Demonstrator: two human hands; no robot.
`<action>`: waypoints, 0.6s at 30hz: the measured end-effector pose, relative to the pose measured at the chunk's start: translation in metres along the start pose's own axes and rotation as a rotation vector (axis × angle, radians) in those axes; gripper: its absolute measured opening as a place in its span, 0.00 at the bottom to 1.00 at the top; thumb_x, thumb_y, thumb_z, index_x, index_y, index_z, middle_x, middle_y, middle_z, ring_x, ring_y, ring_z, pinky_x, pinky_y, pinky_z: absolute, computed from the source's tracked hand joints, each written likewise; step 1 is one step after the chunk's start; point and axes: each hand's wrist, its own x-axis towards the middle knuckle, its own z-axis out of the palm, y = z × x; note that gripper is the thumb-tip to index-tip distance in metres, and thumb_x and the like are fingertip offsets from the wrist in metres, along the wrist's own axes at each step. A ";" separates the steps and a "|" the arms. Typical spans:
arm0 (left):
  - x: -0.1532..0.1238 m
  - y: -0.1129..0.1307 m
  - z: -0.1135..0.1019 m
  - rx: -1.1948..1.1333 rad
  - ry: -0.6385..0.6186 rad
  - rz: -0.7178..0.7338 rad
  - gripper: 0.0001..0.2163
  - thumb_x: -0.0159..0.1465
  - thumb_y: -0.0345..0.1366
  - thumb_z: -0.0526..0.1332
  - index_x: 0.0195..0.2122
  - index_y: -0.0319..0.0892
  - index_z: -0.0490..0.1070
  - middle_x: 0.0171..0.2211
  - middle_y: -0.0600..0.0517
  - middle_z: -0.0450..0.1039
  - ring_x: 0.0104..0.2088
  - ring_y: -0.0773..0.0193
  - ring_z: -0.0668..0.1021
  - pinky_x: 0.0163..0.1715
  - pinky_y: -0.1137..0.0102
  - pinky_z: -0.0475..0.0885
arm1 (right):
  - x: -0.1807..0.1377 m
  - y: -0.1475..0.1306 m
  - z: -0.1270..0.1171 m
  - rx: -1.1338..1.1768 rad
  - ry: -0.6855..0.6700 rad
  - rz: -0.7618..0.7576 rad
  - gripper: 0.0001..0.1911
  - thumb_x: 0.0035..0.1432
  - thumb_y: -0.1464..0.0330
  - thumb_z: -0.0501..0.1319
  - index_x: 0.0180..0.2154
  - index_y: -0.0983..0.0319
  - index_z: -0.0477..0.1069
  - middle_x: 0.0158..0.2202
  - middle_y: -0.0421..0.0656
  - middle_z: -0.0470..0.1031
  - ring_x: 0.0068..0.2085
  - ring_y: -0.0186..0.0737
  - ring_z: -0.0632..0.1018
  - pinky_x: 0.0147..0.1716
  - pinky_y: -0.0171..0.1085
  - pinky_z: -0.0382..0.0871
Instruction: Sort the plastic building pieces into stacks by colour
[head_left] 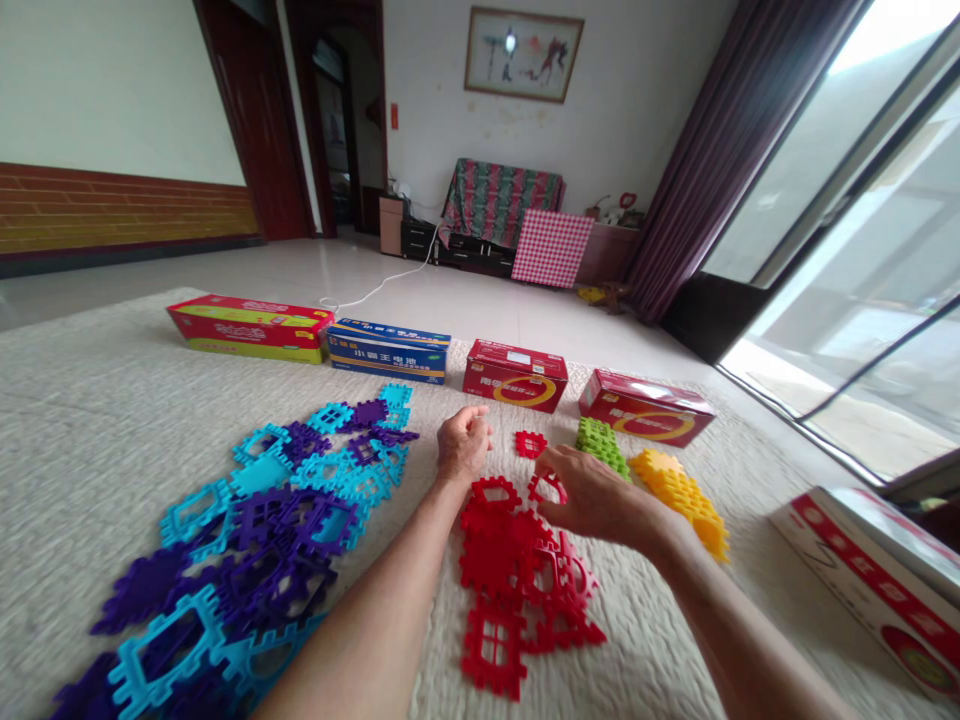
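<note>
My right hand (586, 492) has its thumb and fingers on a red interlocking plastic tile (547, 486) with a window opening, at the top of the red pile. My left hand (463, 446) is left of it over the mat, fingers curled in, with no tile showing in them. Below both hands lies a loose pile of red tiles (491, 560), some solid and some with window frames. A single red tile (531, 444) rests flat between the hands, a little farther off. Right of my right hand are a stack of green tiles (601, 447) and a row of yellow tiles (682, 495).
Purple tiles (259, 570) and light blue tiles (199, 510) spread across the left of the quilted mat (420, 630). Along the back stand a red-and-yellow box (251, 328), a blue box (388, 352) and two red boxes (516, 375). A white-and-red carton (877, 590) is at right.
</note>
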 end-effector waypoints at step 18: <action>0.003 -0.004 -0.001 0.049 -0.010 0.031 0.14 0.57 0.31 0.53 0.41 0.38 0.74 0.23 0.55 0.74 0.18 0.70 0.73 0.20 0.76 0.65 | 0.063 0.034 0.015 0.036 0.077 -0.064 0.16 0.47 0.74 0.58 0.41 0.62 0.67 0.42 0.48 0.70 0.43 0.42 0.72 0.42 0.38 0.67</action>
